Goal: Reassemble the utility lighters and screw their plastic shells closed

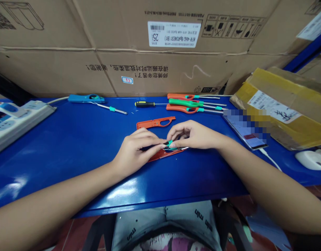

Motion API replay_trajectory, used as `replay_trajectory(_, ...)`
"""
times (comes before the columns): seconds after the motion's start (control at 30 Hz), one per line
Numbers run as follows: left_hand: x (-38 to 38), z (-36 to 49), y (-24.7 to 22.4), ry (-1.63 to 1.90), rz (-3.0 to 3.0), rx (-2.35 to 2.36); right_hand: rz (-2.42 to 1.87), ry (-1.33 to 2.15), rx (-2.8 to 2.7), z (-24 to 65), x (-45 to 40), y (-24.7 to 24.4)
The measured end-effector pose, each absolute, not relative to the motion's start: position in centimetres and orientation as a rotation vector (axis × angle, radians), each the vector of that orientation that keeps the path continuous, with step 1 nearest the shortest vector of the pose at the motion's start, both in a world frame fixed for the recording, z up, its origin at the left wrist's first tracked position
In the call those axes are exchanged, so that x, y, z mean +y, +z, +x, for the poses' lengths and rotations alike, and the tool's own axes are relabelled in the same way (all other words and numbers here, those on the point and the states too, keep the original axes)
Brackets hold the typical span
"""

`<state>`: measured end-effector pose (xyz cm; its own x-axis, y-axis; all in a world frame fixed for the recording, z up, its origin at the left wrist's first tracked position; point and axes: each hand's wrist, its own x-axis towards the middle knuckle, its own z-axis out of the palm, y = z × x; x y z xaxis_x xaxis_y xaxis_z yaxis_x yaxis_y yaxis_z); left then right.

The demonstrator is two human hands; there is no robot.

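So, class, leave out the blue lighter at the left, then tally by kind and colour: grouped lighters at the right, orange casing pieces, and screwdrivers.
Orange lighters: 2
Green lighter: 1
Orange casing pieces: 2
Screwdriver: 1
Total: 6

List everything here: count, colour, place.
Table: one, blue, centre
Cardboard: count unclear, brown, behind
Power strip: one, white, left
Blue lighter: one, blue, back left
Screwdriver: one, black-yellow, back
Orange lighters: two, orange, back right
Green lighter: one, green, back right
Shell halves: two, orange, centre
Small part: one, teal, fingertips
Phone: one, pale-screened, right
Taped box: one, brown-yellow, right
Phone cable: one, white, right
Left hand: one, bare, centre
Right hand: one, bare, centre
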<state>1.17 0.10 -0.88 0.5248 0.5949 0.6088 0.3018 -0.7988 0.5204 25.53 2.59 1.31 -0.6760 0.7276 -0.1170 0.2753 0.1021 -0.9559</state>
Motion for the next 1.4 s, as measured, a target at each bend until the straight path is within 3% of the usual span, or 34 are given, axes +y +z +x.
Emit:
replay_trajectory(0.97,-1.0,1.1,-1.2,0.750,2.615,0.898,-1.301,1.770,-1.769,25.3,2.5,2.4)
replay_trajectory(1.4,-0.9,1.3,-1.3,0.752,2.581,0.899,-1.182,1.381,-2.131,25.6,2.2,2.3)
